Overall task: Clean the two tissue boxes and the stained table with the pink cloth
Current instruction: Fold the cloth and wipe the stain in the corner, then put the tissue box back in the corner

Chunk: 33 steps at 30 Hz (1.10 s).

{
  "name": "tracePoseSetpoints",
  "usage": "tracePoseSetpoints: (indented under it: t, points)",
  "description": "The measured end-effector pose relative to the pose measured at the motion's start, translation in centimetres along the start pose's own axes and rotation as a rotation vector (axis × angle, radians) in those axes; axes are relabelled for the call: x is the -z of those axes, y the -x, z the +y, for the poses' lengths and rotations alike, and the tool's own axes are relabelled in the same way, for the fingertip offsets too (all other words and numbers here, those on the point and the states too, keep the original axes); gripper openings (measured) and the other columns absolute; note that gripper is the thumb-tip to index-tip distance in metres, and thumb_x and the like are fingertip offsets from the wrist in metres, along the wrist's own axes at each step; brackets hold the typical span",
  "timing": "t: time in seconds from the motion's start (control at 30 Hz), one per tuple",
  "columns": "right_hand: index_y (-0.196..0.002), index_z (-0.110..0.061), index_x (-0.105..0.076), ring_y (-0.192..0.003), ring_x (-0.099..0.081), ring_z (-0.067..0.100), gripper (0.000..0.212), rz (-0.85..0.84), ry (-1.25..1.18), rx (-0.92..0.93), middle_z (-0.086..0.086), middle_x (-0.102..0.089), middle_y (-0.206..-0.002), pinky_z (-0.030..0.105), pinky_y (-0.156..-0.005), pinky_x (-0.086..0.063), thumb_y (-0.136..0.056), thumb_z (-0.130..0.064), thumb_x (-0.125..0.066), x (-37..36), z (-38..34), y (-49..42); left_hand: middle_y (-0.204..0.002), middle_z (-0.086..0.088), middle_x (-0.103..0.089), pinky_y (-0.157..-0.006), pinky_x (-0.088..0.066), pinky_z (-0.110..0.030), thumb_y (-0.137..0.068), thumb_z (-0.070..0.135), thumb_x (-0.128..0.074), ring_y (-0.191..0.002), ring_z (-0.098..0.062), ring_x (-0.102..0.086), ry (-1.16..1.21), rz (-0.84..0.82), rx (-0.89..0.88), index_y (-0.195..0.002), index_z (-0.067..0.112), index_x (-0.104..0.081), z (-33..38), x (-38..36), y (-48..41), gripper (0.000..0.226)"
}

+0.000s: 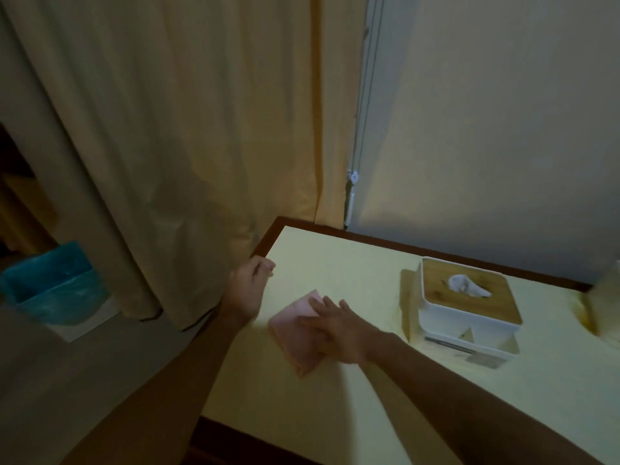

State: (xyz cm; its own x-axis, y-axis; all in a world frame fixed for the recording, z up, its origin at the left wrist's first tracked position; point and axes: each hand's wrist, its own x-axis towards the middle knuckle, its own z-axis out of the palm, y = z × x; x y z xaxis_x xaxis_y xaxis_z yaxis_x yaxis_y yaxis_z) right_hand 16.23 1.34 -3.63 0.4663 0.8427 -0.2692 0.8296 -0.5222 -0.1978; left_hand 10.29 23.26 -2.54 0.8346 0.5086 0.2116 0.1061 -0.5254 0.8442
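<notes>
Pink cloth lies folded on the surface near its left edge. Right hand presses it, fingers straight. Left hand rests at the edge, loosely bent, empty. Wiping probably mid-course: brownish stains remain beside the tissue box. Second box unclear, blurred at right. Curtain hangs close.

A plain pink cloth lies on a pale yellow table edged in dark brown. The tissue box is white, with a light wood-grain lid and a white tissue. Brownish stains mark the tabletop. The curtain is plain beige, the wall grey-white, the bin liner teal.
</notes>
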Motion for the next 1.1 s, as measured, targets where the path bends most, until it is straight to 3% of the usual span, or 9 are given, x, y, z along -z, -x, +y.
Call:
tracePoseSetpoints:
  t: [0.1, 0.2, 0.33, 0.47, 0.57, 0.67, 0.83, 0.97, 1.1]
  points:
    - [-0.120, -0.022, -0.070, -0.130, -0.053, 0.027, 0.036, 0.187, -0.185, -0.081, 0.006, -0.061, -0.136, 0.040, -0.105, -0.042, -0.099, -0.040, -0.047, 4.2, 2.6, 3.6, -0.089, 0.006, -0.069, -0.065, -0.046, -0.012, -0.101, 0.020, -0.049, -0.083, -0.005, -0.063, 0.089, -0.048, -0.007, -0.092, 0.015, -0.069, 3.6, -0.7, 0.2, 0.023]
    - [-0.121, -0.024, -0.071, -0.125, -0.057, 0.018, 0.029, 0.418, -0.112, -0.167, -0.002, -0.065, -0.133, 0.034, -0.103, -0.042, -0.100, -0.032, -0.052, 7.8, 5.5, 8.1, -0.085, 0.001, -0.070, -0.065, -0.050, -0.019, -0.100, 0.018, -0.051, -0.080, -0.015, -0.066, 0.218, -0.093, 0.014, -0.086, 0.017, -0.070, 7.3, -2.8, 0.6, 0.024]
    - [-0.109, -0.025, -0.075, -0.092, -0.067, 0.012, 0.023, 0.694, -0.276, -0.412, -0.009, -0.073, -0.107, 0.033, -0.084, -0.052, -0.099, -0.030, -0.054, 9.8, 9.4, 14.4, -0.093, -0.005, -0.071, -0.064, -0.052, -0.026, -0.099, 0.021, -0.052, -0.081, -0.020, -0.065, 0.269, -0.258, 0.140, -0.093, 0.016, -0.069, 12.4, -7.5, 1.4, 0.019]
    - [-0.116, -0.022, -0.072, -0.102, -0.065, 0.021, 0.023, 0.921, -0.611, -0.695, 0.002, -0.072, -0.114, 0.035, -0.088, -0.050, -0.097, -0.026, -0.060, 7.8, 13.1, 19.0, -0.106, -0.004, -0.066, -0.075, -0.053, -0.032, -0.097, 0.038, -0.054, -0.088, -0.019, -0.064, 0.209, -0.493, 0.247, -0.108, 0.016, -0.063, 16.0, -12.6, 2.4, 0.026]
    - [-0.134, -0.018, -0.060, -0.114, -0.060, 0.029, 0.037, 0.905, -0.881, -0.887, 0.010, -0.063, -0.130, 0.040, -0.094, -0.048, -0.099, -0.030, -0.057, 5.8, 14.9, 20.9, -0.106, -0.003, -0.061, -0.078, -0.050, -0.032, -0.098, 0.047, -0.047, -0.092, -0.020, -0.059, 0.175, -0.529, 0.284, -0.110, 0.016, -0.056, 18.2, -15.2, 3.7, 0.034]
    - [-0.120, -0.016, -0.061, -0.109, -0.061, 0.032, 0.028, 0.753, -1.217, -0.942, 0.012, -0.062, -0.124, 0.042, -0.089, -0.050, -0.103, -0.033, -0.047, 4.9, 14.8, 21.2, -0.106, -0.004, -0.061, -0.092, -0.049, -0.039, -0.099, 0.049, -0.040, -0.100, -0.024, -0.060, 0.084, -0.525, 0.259, -0.104, 0.016, -0.058, 18.6, -17.0, 4.5, 0.038]
    - [-0.083, -0.017, -0.060, -0.102, -0.062, 0.035, 0.026, 0.768, -1.166, -0.952, 0.011, -0.065, -0.100, 0.053, -0.100, -0.050, -0.101, -0.023, -0.043, 4.4, 13.5, 20.4, -0.125, -0.002, -0.060, -0.098, -0.050, -0.039, -0.103, 0.045, -0.035, -0.105, -0.017, -0.058, -0.004, -0.507, 0.195, -0.121, 0.020, -0.060, 17.8, -18.1, 5.6, 0.040]
    - [-0.085, -0.013, -0.065, -0.096, -0.062, 0.030, 0.026, 0.822, -1.154, -0.924, 0.009, -0.068, -0.097, 0.054, -0.097, -0.050, -0.097, -0.019, -0.042, 4.2, 12.4, 19.5, -0.129, -0.005, -0.056, -0.100, -0.050, -0.042, -0.104, 0.028, -0.038, -0.114, -0.022, -0.056, -0.141, -0.473, 0.062, -0.121, 0.015, -0.061, 17.9, -17.0, 4.7, 0.032]
    - [-0.093, -0.023, -0.075, -0.095, -0.068, 0.022, 0.030, 0.895, -1.187, -0.786, -0.006, -0.074, -0.093, 0.050, -0.095, -0.054, -0.087, -0.034, -0.047, 6.7, 11.5, 17.4, -0.117, -0.009, -0.064, -0.091, -0.055, -0.043, -0.101, 0.015, -0.042, -0.103, -0.023, -0.064, 0.094, -0.423, 0.083, -0.101, 0.020, -0.068, 17.6, -13.4, 2.5, 0.027]
